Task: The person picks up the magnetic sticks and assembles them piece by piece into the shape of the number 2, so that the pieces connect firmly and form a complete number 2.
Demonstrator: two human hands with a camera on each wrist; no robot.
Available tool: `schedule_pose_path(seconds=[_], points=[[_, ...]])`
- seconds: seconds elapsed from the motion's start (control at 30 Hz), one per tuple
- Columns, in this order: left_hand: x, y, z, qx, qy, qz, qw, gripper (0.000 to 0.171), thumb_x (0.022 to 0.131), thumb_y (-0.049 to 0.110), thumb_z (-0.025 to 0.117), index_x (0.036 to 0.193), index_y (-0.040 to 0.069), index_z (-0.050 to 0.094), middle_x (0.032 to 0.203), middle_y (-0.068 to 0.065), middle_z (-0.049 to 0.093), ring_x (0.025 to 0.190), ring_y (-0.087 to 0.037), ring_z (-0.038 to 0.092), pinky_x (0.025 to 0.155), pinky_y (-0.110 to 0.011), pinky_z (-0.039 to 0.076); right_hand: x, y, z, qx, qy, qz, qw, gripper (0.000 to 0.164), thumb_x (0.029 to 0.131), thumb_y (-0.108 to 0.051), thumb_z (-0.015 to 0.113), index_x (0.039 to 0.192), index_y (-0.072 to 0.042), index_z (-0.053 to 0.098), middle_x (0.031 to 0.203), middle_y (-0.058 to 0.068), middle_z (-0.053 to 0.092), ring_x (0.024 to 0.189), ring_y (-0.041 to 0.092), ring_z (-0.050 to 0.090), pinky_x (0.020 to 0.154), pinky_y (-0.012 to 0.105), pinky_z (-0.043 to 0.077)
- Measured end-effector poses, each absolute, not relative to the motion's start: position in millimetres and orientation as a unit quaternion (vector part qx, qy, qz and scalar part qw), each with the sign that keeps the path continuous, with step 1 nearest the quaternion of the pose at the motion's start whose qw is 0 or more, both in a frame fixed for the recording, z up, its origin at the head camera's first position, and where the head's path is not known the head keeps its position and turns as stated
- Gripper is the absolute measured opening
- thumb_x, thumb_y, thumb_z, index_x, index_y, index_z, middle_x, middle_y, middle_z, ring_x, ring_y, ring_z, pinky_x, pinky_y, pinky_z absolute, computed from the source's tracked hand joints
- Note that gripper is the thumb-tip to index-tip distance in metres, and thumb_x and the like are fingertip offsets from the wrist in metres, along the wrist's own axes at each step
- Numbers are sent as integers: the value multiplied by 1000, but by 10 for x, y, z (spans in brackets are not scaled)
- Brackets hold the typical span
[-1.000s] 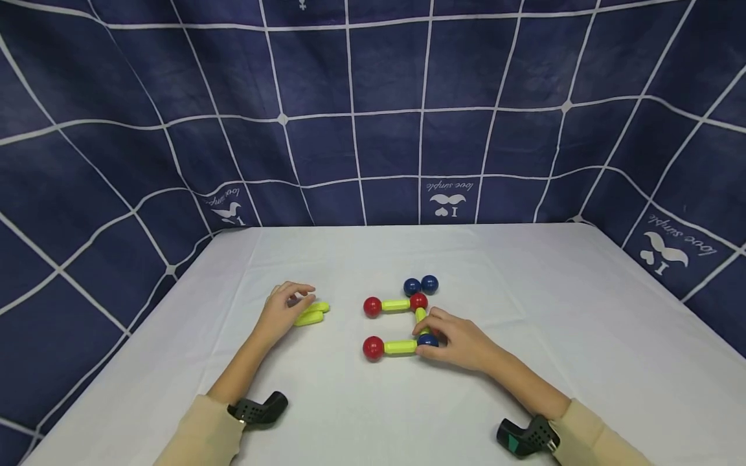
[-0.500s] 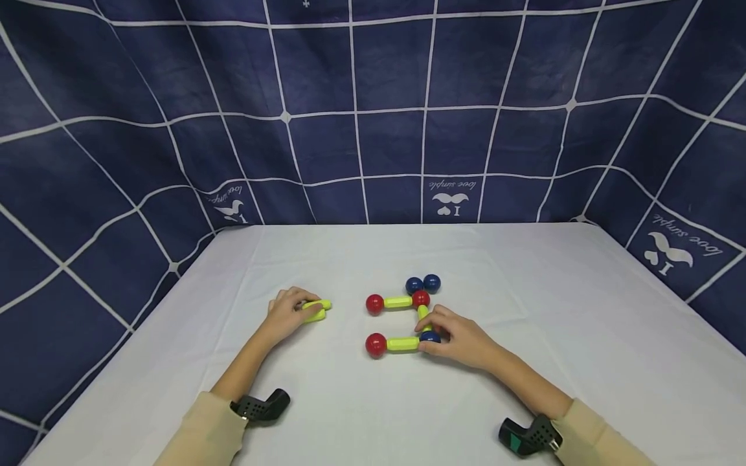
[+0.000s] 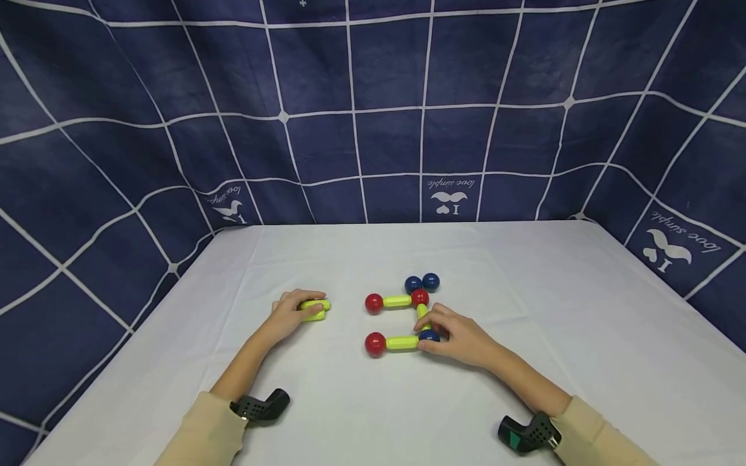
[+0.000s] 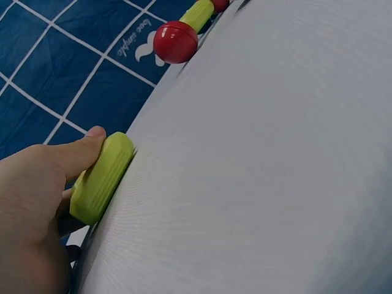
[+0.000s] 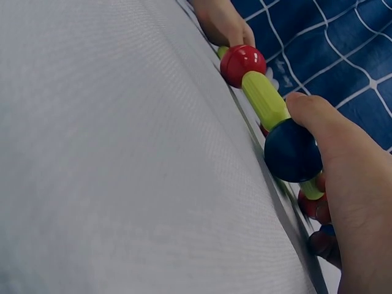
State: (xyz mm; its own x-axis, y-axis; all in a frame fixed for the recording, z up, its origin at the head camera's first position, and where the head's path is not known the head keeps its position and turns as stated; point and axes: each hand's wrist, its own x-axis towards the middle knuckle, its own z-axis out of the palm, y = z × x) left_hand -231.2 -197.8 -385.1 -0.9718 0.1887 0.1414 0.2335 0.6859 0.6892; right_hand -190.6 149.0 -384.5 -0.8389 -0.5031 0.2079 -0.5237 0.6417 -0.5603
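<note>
In the head view, the left hand (image 3: 289, 315) partly hides two lime rods (image 3: 316, 316) at eight o'clock, the right hand (image 3: 463, 338) a blue ball (image 3: 430, 335) at five. The left wrist view crops a red ball (image 4: 220, 5) at twelve.

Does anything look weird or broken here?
Nothing looks broken: the yellow-green sticks and shiny balls seem whole wherever they show. One odd thing: the white writing on the blue cloth behind the table is upside down.
</note>
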Motion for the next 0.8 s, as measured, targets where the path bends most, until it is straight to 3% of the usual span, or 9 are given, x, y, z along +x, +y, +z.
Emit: schedule_pose_path(seconds=[0.23,0.4,0.53,0.67,0.8], points=[[-2323,-1971,-3859,-129,-892,-434,20,33,85,25,62,112,7,64,107,-12,57,101,-25,50,86,-33,36,-1905,1486,-3830,292,-912,285,31,24,79,-47,63,97,-31,62,87,-13,42,66,1,39,55,16,35],[-2318,-1955,-3867,-123,-886,-446,22,31,85,25,62,111,8,65,108,-11,59,105,-25,51,89,-34,36,-1874,1442,-3784,274,-923,266,52,22,81,-45,62,97,-30,62,94,-13,44,65,2,39,53,17,33],[-2312,-1948,-3865,-125,-880,-458,22,29,85,22,62,110,9,65,110,-11,60,107,-25,51,89,-34,36,-1830,1360,-3749,253,-932,250,72,21,82,-43,60,98,-31,61,105,-11,48,85,6,47,61,23,39],[-2303,-1952,-3848,-121,-882,-454,30,28,86,21,61,110,8,65,112,-12,60,110,-27,51,90,-37,36,-1780,1262,-3731,240,-939,232,82,25,81,-46,59,101,-32,60,118,-9,50,111,14,45,71,42,45],[-2294,-1953,-3803,-109,-888,-442,66,30,87,24,59,113,9,64,115,-12,59,112,-28,51,92,-41,37,-1734,1200,-3734,249,-939,223,78,29,80,-46,60,105,-31,60,123,-8,49,118,16,43,73,47,45]])
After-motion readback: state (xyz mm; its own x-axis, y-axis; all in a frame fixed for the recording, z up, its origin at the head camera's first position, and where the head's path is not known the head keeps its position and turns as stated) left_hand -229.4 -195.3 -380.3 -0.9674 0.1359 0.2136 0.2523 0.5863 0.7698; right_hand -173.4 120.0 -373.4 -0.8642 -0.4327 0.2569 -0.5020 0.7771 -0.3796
